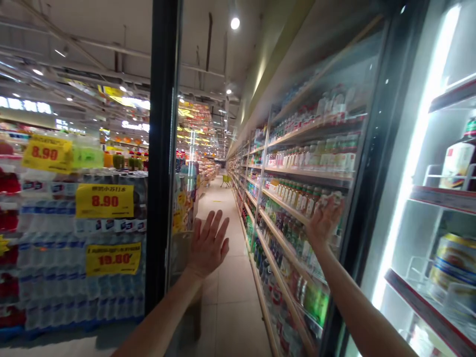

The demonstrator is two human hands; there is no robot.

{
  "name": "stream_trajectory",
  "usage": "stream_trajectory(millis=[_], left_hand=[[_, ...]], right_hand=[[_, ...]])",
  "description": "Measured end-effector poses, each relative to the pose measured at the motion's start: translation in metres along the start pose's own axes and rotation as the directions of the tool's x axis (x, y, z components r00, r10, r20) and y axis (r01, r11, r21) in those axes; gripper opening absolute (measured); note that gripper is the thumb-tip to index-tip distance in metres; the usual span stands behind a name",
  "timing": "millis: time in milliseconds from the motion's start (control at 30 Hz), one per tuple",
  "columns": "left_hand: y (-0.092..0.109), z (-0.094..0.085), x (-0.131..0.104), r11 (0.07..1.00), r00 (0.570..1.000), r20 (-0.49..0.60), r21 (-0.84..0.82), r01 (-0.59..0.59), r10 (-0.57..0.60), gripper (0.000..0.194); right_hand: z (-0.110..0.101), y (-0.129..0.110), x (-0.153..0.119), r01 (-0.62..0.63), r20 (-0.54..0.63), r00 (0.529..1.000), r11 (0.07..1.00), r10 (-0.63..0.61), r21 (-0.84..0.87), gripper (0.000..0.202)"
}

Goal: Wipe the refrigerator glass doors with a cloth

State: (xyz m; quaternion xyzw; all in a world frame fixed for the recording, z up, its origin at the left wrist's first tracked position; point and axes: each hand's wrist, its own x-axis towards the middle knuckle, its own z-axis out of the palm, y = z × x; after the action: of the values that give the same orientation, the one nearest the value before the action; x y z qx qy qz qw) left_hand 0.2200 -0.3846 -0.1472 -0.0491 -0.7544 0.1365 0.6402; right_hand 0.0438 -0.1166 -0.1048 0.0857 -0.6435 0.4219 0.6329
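Note:
A glass door (282, 59) with a black frame stands open in front of me, and the drink shelves show through the pane. My left hand (210, 243) is raised flat against or close to the glass, palm forward and fingers outstretched, holding nothing. Farther right, my right hand (324, 220) is up at the pane near the frame's right side. Its fingers hold a crumpled pale cloth (330, 199) to the glass; the cloth is blurred and partly covered by the hand.
On the right, a lit cooler holds bottles (459, 156) and cans (453, 260) on shelves. Water bottle packs (82, 270) with yellow price signs (104, 201) are stacked at left. Past the glass runs a tiled aisle (230, 277) with a green cart (225, 179) far off.

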Motion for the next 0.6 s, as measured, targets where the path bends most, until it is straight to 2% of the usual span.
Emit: stream_trajectory(millis=[33, 67, 133, 167, 200, 233, 300, 333, 400, 433, 467, 533, 567, 600], left_hand=[[-0.001, 0.0, 0.0, 1.0, 1.0, 0.001, 0.003, -0.006, 0.006, 0.06], [-0.001, 0.0, 0.0, 1.0, 1.0, 0.002, 0.006, -0.011, 0.011, 0.06], [-0.002, -0.001, 0.001, 1.0, 1.0, -0.003, 0.012, -0.021, 0.021, 0.059], [-0.003, -0.001, 0.001, 1.0, 1.0, -0.003, 0.013, -0.02, 0.021, 0.059], [-0.003, -0.001, 0.001, 1.0, 1.0, -0.003, 0.014, -0.017, 0.018, 0.058], [-0.002, -0.001, 0.001, 1.0, 1.0, -0.002, 0.013, -0.013, 0.013, 0.057], [-0.001, -0.001, 0.0, 1.0, 1.0, 0.006, 0.005, -0.001, 0.001, 0.057], [-0.001, -0.001, 0.0, 1.0, 1.0, 0.009, 0.002, 0.002, -0.002, 0.057], [0.001, -0.001, 0.0, 1.0, 1.0, 0.006, -0.004, 0.002, -0.002, 0.058], [0.001, -0.001, 0.0, 1.0, 1.0, 0.004, -0.007, 0.003, -0.003, 0.058], [0.001, 0.0, 0.0, 1.0, 1.0, 0.001, -0.007, 0.004, -0.004, 0.059], [0.0, 0.001, 0.0, 1.0, 1.0, -0.003, -0.012, 0.006, -0.006, 0.06], [0.0, 0.001, 0.0, 1.0, 1.0, -0.006, -0.015, 0.004, -0.004, 0.06], [-0.001, 0.002, 0.0, 1.0, 1.0, -0.009, -0.016, 0.001, -0.001, 0.06]], right_hand=[[0.003, -0.01, -0.009, 0.116, 0.047, 0.992, 0.993, -0.116, 0.016, 0.052], [0.005, -0.019, -0.02, 0.255, 0.09, 0.962, 0.966, -0.258, 0.04, 0.05], [0.008, -0.028, -0.036, 0.503, 0.15, 0.847, 0.86, -0.511, 0.091, 0.047], [0.007, -0.025, -0.039, 0.562, 0.16, 0.805, 0.821, -0.571, 0.1, 0.046], [0.005, -0.019, -0.037, 0.572, 0.161, 0.799, 0.815, -0.579, 0.093, 0.046], [0.002, -0.008, -0.032, 0.525, 0.155, 0.834, 0.848, -0.529, 0.069, 0.047], [-0.004, 0.016, -0.011, 0.27, 0.078, 0.96, 0.963, -0.27, 0.003, 0.051], [-0.007, 0.026, 0.0, 0.115, 0.018, 0.993, 0.993, -0.115, -0.016, 0.054], [-0.009, 0.036, 0.015, -0.104, -0.08, 0.992, 0.994, 0.102, -0.016, 0.059], [-0.008, 0.034, 0.016, -0.145, -0.102, 0.984, 0.989, 0.143, -0.008, 0.059], [-0.006, 0.026, 0.012, -0.144, -0.099, 0.985, 0.99, 0.143, -0.002, 0.059], [0.001, 0.002, -0.009, -0.038, -0.044, 0.998, 0.999, 0.039, 0.023, 0.055], [0.004, -0.013, -0.025, 0.054, -0.004, 0.999, 0.997, -0.054, 0.049, 0.053], [0.006, -0.026, -0.041, 0.201, 0.041, 0.978, 0.975, -0.205, 0.093, 0.051]])
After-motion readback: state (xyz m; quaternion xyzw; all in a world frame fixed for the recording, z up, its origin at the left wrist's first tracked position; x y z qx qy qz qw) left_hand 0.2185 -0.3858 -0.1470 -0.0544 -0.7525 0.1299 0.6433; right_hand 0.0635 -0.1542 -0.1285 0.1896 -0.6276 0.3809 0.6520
